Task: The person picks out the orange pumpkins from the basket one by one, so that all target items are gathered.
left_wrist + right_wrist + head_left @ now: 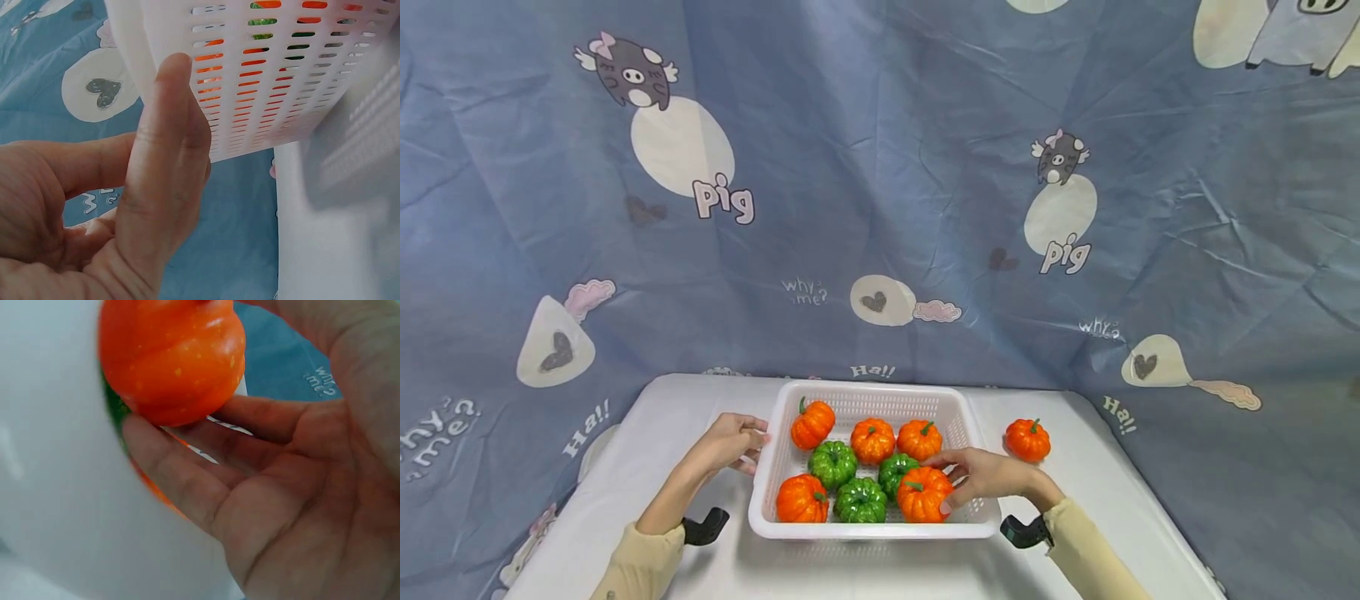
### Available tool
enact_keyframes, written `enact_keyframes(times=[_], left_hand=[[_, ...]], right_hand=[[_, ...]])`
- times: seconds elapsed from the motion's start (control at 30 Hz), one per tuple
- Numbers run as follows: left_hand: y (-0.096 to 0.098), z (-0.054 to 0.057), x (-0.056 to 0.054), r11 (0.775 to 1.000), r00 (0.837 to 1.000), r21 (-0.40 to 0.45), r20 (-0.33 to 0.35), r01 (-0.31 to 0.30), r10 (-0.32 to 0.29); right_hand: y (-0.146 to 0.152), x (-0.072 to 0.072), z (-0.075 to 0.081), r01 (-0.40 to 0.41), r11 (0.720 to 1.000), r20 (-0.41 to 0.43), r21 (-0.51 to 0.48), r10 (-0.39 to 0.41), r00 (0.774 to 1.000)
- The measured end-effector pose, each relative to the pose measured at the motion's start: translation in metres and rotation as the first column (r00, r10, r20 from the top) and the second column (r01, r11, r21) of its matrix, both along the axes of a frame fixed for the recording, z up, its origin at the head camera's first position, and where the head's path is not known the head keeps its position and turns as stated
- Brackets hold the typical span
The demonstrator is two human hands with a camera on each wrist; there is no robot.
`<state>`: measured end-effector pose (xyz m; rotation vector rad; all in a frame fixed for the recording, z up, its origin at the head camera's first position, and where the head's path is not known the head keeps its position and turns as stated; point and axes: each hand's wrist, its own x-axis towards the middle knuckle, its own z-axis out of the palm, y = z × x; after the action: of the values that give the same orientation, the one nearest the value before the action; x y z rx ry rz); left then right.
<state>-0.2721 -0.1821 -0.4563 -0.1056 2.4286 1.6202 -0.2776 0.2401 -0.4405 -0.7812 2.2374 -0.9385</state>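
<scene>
A white plastic basket (865, 531) with slotted walls holds several small pumpkins, orange and green. At its front right corner my right hand (996, 477) grips an orange pumpkin (923, 495). In the right wrist view the fingers (172, 465) curve under this pumpkin, and the thumb is at its upper side, partly out of frame. My left hand (728, 443) is at the basket's left side. The left wrist view shows its fingers (164, 131) fairly straight, with the fingertips at the slotted wall just below the rim. A green pumpkin (895, 473) sits behind the gripped one, partly hidden.
One more orange pumpkin (1027, 440) lies on the white table (715, 575) to the right of the basket. Behind the table hangs a blue cloth (820, 250) with pig prints. Black wrist straps (706, 527) are on both arms.
</scene>
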Motion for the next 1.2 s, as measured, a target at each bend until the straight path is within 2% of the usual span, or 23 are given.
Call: enact_keyframes(times=[0.37, 0.57, 0.7, 0.8, 0.9, 0.97, 1.1, 1.2], left_hand=[[0.0, -0.001, 0.001, 1.0, 1.0, -0.01, -0.017, 0.005, -0.006], [0.001, 0.001, 0.002, 1.0, 1.0, -0.014, -0.015, -0.001, 0.0], [0.001, 0.0, 0.002, 1.0, 1.0, -0.007, -0.005, -0.008, 0.008], [0.002, 0.0, 0.003, 1.0, 1.0, -0.006, -0.009, -0.003, 0.003], [0.002, 0.0, 0.003, 1.0, 1.0, -0.003, -0.016, 0.002, -0.002], [0.002, 0.001, 0.003, 1.0, 1.0, 0.003, -0.02, 0.001, -0.001], [0.002, 0.0, 0.003, 1.0, 1.0, 0.008, -0.02, -0.001, 0.001], [0.001, 0.0, 0.003, 1.0, 1.0, 0.013, -0.02, 0.0, 0.0]], right_hand=[[0.004, 0.009, -0.009, 0.074, 0.996, -0.083, -0.053, -0.078, 0.994], [0.008, 0.013, -0.012, 0.118, 0.985, -0.087, -0.124, -0.13, 0.988], [0.015, 0.016, -0.008, 0.141, 0.972, -0.095, -0.189, -0.161, 0.982], [0.027, 0.019, 0.0, 0.2, 0.947, -0.085, -0.251, -0.227, 0.97], [0.045, 0.021, 0.011, 0.287, 0.904, -0.082, -0.317, -0.328, 0.941], [0.061, 0.022, 0.017, 0.345, 0.868, -0.091, -0.357, -0.4, 0.912], [0.094, 0.026, 0.024, 0.443, 0.796, -0.144, -0.413, -0.537, 0.831], [0.118, 0.028, 0.024, 0.548, 0.735, -0.157, -0.4, -0.644, 0.749]])
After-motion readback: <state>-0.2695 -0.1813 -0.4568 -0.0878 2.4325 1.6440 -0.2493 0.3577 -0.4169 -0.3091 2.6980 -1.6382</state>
